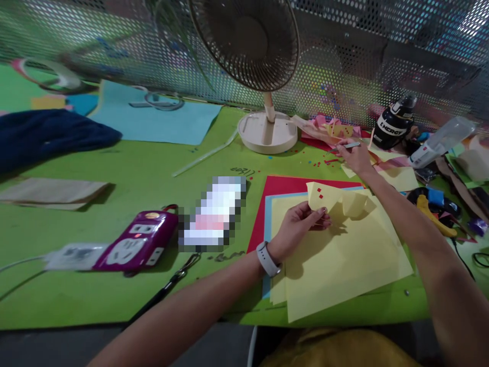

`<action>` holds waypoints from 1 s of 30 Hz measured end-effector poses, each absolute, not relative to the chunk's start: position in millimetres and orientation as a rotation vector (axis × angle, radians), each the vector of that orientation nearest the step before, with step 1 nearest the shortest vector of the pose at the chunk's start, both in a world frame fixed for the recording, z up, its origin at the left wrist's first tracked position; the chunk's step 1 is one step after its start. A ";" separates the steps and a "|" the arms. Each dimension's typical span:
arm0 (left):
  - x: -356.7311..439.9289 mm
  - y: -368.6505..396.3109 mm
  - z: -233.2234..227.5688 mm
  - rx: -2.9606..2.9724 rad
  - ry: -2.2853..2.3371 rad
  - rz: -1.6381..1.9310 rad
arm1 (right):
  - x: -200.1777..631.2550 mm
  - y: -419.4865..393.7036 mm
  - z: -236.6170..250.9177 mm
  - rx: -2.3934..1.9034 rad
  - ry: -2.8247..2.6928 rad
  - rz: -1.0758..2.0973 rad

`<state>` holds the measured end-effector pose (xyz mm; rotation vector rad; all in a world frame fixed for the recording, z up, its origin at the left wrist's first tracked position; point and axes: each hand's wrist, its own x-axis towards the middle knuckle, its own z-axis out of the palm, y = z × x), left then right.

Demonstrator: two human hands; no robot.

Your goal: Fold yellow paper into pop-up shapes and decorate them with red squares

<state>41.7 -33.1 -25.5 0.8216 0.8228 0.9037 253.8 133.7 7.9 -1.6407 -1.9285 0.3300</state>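
Observation:
My left hand [300, 224] pinches a folded piece of yellow paper [336, 200] with a few small red bits stuck on it, held just above a stack of yellow sheets [344, 260]. Under the stack lie a light blue sheet [267, 214] and a red sheet [282, 186]. My right hand [355, 155] reaches far across the table and grips a thin silver tool [349, 146], among pink and red paper scraps [324, 130]. A white watch sits on my left wrist.
A desk fan [267, 127] stands at the back centre before a perforated metal wall. A purple power strip [135, 244], a brown paper bag [49, 192], a blue cloth [46, 133] and a light blue sheet [153, 120] lie left. A black bottle [393, 125], glue gun [431, 211] and clutter sit right.

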 end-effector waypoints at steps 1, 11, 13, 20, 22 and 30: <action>41.7 -33.1 -25.6 0.825 0.824 0.902 | 253.8 135.1 6.3 -1.640 -1.918 0.319; 41.8 -33.4 -24.2 0.811 0.816 0.899 | 240.2 130.4 1.8 -1.678 -1.930 0.315; 41.8 -33.4 -23.1 0.804 0.817 0.901 | 238.8 128.4 1.8 -1.671 -1.930 0.336; 41.1 -33.2 -24.3 0.816 0.826 0.886 | 234.8 122.1 -0.5 -1.574 -1.944 0.462; 41.2 -33.3 -25.3 0.817 0.825 0.888 | 235.6 120.7 0.0 -1.565 -1.964 0.470; 41.9 -33.1 -24.9 0.813 0.810 0.898 | 242.7 118.7 4.5 -1.624 -1.936 0.385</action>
